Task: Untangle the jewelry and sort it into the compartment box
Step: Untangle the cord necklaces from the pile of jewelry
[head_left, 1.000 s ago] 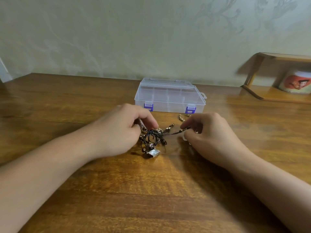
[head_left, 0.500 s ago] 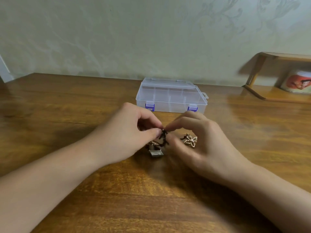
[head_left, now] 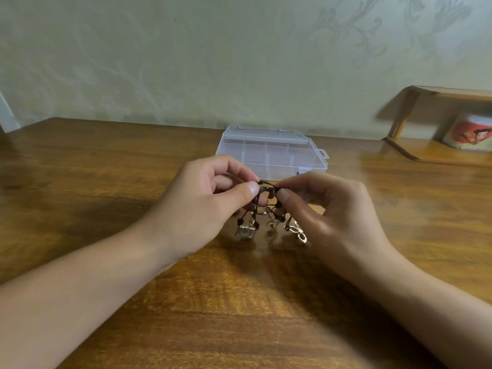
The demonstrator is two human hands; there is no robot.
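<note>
Left hand: grip pinches jewelry tangle.
Right hand: grip pinches same tangle.
Beyond grip: compartment box, apparently closed.

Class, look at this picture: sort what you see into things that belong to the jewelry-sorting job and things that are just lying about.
Belongs to the job:
- tangled jewelry, black cord with metal charms
- compartment box, clear plastic, lid closed
- left hand and right hand, both pinching the cord

Just lying about:
- wooden shelf
- printed mug on the shelf
- wooden table underneath
</note>
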